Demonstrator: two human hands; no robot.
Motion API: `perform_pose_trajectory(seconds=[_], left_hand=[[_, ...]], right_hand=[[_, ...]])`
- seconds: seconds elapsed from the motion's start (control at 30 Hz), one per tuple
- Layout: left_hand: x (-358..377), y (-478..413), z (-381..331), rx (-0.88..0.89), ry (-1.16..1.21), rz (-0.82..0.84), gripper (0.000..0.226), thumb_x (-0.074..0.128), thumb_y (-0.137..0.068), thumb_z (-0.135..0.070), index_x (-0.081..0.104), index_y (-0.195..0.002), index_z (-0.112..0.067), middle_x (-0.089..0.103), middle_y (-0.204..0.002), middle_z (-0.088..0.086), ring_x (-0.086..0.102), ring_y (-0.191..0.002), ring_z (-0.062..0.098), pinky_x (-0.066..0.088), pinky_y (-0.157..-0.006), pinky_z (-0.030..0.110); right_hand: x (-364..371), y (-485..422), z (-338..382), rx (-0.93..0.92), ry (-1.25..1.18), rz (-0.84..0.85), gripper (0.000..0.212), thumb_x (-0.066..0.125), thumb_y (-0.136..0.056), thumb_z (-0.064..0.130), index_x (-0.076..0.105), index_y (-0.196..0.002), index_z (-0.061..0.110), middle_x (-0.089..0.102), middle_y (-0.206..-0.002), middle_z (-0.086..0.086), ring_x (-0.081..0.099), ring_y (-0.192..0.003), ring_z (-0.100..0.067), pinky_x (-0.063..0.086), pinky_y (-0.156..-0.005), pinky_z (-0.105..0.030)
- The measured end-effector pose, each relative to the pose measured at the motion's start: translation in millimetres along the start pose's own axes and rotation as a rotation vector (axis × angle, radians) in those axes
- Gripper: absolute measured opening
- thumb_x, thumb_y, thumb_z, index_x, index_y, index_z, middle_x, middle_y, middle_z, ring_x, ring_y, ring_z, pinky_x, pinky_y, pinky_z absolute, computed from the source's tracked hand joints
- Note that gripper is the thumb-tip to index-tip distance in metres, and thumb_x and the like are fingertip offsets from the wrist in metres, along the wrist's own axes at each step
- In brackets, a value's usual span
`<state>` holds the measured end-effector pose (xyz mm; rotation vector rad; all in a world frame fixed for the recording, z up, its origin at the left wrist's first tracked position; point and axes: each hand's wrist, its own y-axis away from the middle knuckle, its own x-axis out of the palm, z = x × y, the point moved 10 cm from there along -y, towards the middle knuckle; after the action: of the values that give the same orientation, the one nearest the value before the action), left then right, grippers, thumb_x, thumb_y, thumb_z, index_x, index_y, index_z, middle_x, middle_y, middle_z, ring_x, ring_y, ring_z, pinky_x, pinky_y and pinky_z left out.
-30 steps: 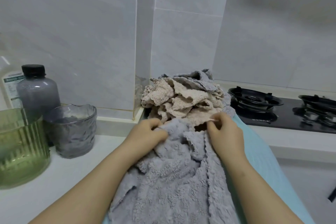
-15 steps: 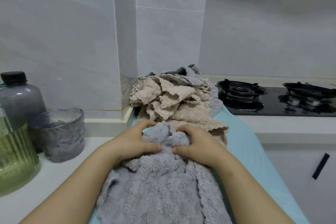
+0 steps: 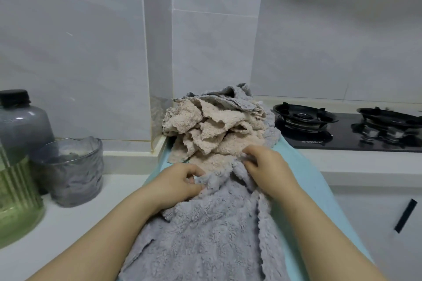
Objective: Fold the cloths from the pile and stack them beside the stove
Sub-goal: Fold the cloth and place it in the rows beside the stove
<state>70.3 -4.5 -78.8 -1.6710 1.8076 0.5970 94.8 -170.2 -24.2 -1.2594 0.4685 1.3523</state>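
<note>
Both hands hold the far edge of a grey cloth (image 3: pixel 212 235), just in front of the pile (image 3: pixel 212 130).

Left hand (image 3: pixel 180 183): fingers curled, pinching a bunched fold. Right hand (image 3: pixel 269 166): fingers curled into the edge, tips buried in the fabric. The cloth lies on a teal mat (image 3: pixel 303 166) on the desk (image 3: pixel 68 223), near end cut off at the bottom. The pile sits in the wall corner beside the stove (image 3: pixel 342 128), hiding its own lower layers. The green jar (image 3: pixel 16 201) is cut off at the left.

Pale grey tiled walls (image 3: pixel 80 52), white countertop (image 3: pixel 68 223), white cabinet door (image 3: pixel 370 217)
</note>
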Motion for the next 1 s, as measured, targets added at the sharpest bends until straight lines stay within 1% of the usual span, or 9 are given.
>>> perform_pose_trajectory(seconds=[0.07, 0.17, 0.27, 0.4, 0.47, 0.6, 0.8, 0.9, 1.0], left_hand=[[-14, -1, 2, -0.014, 0.061, -0.115, 0.014, 0.065, -0.085, -0.016, 0.058, -0.079, -0.027, 0.043, -0.059, -0.007, 0.039, -0.049, 0.006, 0.031, -0.052, 0.023], [-36, 2, 2, -0.006, 0.122, -0.286, 0.023, 0.072, -0.080, -0.021, 0.052, -0.069, -0.024, 0.048, -0.062, -0.010, 0.042, -0.055, 0.007, 0.030, -0.052, 0.023], [-67, 12, 10, -0.044, 0.213, -0.553, 0.015, 0.072, -0.080, -0.022, 0.056, -0.081, -0.023, 0.054, -0.074, -0.009, 0.052, -0.074, 0.017, 0.034, -0.057, 0.025], [-90, 32, 9, -0.073, 0.079, -0.768, 0.040, 0.058, -0.089, -0.024, 0.042, -0.127, -0.026, 0.059, -0.098, 0.002, 0.056, -0.094, 0.029, 0.040, -0.070, 0.032], [-92, 35, -2, -0.015, -0.034, -0.811, 0.029, 0.049, -0.093, -0.018, 0.046, -0.120, -0.027, 0.060, -0.110, 0.004, 0.055, -0.102, 0.030, 0.039, -0.073, 0.033], [-89, 31, -3, -0.015, -0.159, -0.804, 0.031, 0.040, -0.090, -0.006, 0.058, -0.077, -0.028, 0.053, -0.103, -0.005, 0.047, -0.089, 0.017, 0.033, -0.065, 0.029], [-77, 14, 3, -0.082, -0.408, -0.690, 0.030, 0.043, -0.094, -0.020, 0.058, -0.121, -0.022, 0.046, -0.127, 0.001, 0.050, -0.112, 0.025, 0.043, -0.076, 0.034], [-59, 3, -4, -0.043, -0.651, -0.494, 0.061, 0.056, -0.086, -0.038, 0.032, -0.140, -0.020, 0.016, -0.152, 0.001, 0.033, -0.130, 0.028, 0.038, -0.097, 0.039], [-51, 2, -7, -0.021, -0.776, -0.391, 0.081, 0.062, -0.081, -0.047, 0.017, -0.146, -0.030, -0.010, -0.156, -0.001, 0.021, -0.134, 0.031, 0.031, -0.105, 0.040]], right_hand=[[14, 3, -24, 0.091, -0.079, 0.051, 0.007, 0.052, -0.091, 0.017, 0.058, -0.090, 0.020, 0.062, -0.088, -0.001, 0.056, -0.088, -0.023, 0.048, -0.077, -0.034], [-3, 3, -46, 0.174, -0.226, -0.071, 0.008, 0.056, -0.089, 0.016, 0.060, -0.088, 0.022, 0.062, -0.082, -0.001, 0.054, -0.082, -0.021, 0.041, -0.066, -0.028], [-24, 6, -57, 0.229, -0.330, -0.243, 0.011, 0.058, -0.089, 0.015, 0.058, -0.078, 0.018, 0.057, -0.070, 0.001, 0.048, -0.069, -0.018, 0.034, -0.055, -0.015], [-33, 11, -79, 0.375, -0.398, -0.384, 0.015, 0.058, -0.088, 0.022, 0.069, -0.097, 0.019, 0.064, -0.093, -0.010, 0.051, -0.075, -0.022, 0.033, -0.064, -0.027], [-37, 16, -91, 0.448, -0.486, -0.451, 0.019, 0.059, -0.088, 0.024, 0.069, -0.103, 0.020, 0.065, -0.097, -0.004, 0.054, -0.083, -0.022, 0.034, -0.071, -0.026], [-34, 17, -99, 0.490, -0.672, -0.504, 0.017, 0.061, -0.087, 0.023, 0.071, -0.098, 0.016, 0.069, -0.091, -0.004, 0.055, -0.078, -0.023, 0.041, -0.073, -0.031], [-12, 20, -97, 0.647, -1.155, -0.379, 0.020, 0.050, -0.090, 0.005, 0.062, -0.103, 0.014, 0.061, -0.070, -0.004, 0.044, -0.045, -0.014, 0.031, -0.036, -0.015], [-1, 11, -86, 0.567, -0.956, -0.220, 0.039, 0.050, -0.091, 0.008, 0.053, -0.127, 0.021, 0.060, -0.085, 0.000, 0.055, -0.070, -0.022, 0.046, -0.060, -0.033], [4, 6, -65, 0.407, -0.710, -0.115, 0.055, 0.053, -0.091, 0.015, 0.035, -0.142, 0.028, 0.056, -0.102, -0.001, 0.054, -0.094, -0.021, 0.043, -0.087, -0.037]])
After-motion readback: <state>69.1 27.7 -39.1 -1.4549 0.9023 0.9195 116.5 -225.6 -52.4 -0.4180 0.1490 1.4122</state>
